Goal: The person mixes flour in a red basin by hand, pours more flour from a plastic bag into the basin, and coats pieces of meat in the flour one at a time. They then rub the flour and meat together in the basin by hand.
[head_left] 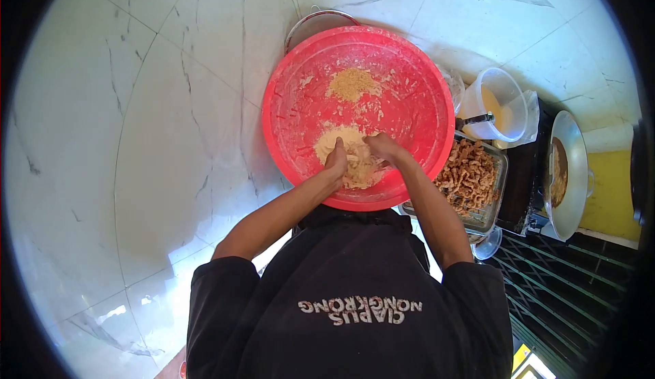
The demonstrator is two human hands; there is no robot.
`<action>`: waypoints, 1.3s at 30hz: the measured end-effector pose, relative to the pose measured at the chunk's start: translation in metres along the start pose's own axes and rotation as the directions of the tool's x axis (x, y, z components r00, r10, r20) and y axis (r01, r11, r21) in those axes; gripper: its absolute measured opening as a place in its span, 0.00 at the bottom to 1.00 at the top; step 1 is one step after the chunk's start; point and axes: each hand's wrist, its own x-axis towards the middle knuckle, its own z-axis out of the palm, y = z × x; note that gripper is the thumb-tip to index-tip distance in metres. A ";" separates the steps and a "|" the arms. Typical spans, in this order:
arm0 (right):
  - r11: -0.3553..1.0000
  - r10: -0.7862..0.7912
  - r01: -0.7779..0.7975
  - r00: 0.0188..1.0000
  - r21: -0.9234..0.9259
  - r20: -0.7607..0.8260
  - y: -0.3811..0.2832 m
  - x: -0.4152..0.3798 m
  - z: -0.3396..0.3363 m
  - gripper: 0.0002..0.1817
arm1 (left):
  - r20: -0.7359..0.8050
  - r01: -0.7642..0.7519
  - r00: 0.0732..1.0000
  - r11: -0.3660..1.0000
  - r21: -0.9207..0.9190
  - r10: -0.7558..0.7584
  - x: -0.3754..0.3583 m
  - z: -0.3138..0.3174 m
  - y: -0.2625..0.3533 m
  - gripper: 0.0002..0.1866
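Both of my hands are inside a large red basin [276,116], at its near side. My left hand [336,157] dips into a pile of pale flour [349,137], its fingertips partly buried. On the right of the same pile, my right hand [383,148] is bent down with its fingers curled toward the flour; what they hold, if anything, is hidden. A smaller heap of yellowish crumbs [353,84] lies farther up in the basin. Flour and small bits are spread over the red surface.
Right of the basin, a tray holds brown fried pieces [469,178]. Behind it stands a clear bucket [506,92] of yellowish liquid with a dark handle over its rim. Farther right is a wide metal pan [576,174]. A round sieve rim [321,16] shows behind the basin.
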 end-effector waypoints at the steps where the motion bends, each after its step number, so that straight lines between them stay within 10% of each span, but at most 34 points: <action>1: 0.994 -0.030 0.031 1.000 -0.103 0.007 0.007 0.014 -0.009 0.25 | 0.038 0.028 0.999 1.000 -0.001 -0.028 -0.013 0.000 0.008 0.37; 6: 0.799 -0.267 0.245 0.963 -0.549 0.041 0.065 0.091 0.005 0.25 | -0.089 -0.025 0.996 0.999 -0.026 0.023 0.045 -0.011 -0.017 0.41; 11: 0.988 -0.037 0.037 0.999 -0.149 0.005 0.040 0.054 0.033 0.25 | -0.137 0.022 0.990 0.997 0.070 -0.012 0.084 0.008 -0.040 0.39; 20: 0.872 -0.206 0.146 0.975 -0.468 -0.081 0.049 0.055 0.001 0.24 | -0.132 0.033 0.991 0.998 -0.045 -0.039 0.023 0.001 -0.009 0.41; 23: 0.999 0.032 -0.031 0.998 -0.020 0.050 0.024 0.018 0.021 0.26 | -0.084 0.075 0.993 0.990 -0.120 -0.086 0.052 0.008 -0.021 0.42; 26: 0.992 0.040 -0.032 0.997 -0.125 0.062 0.031 0.037 0.020 0.24 | -0.101 0.104 0.987 0.974 -0.201 -0.126 0.007 0.028 0.000 0.43; 32: 0.750 -0.550 0.347 0.800 -0.563 -0.239 -0.010 -0.002 0.008 0.20 | -0.119 -0.038 0.993 0.943 -0.329 -0.002 -0.030 0.000 0.017 0.42; 39: 0.513 -0.706 0.331 0.688 -0.792 -0.170 -0.018 0.015 0.050 0.19 | -0.171 -0.114 0.983 0.939 -0.324 0.061 -0.046 0.006 0.022 0.43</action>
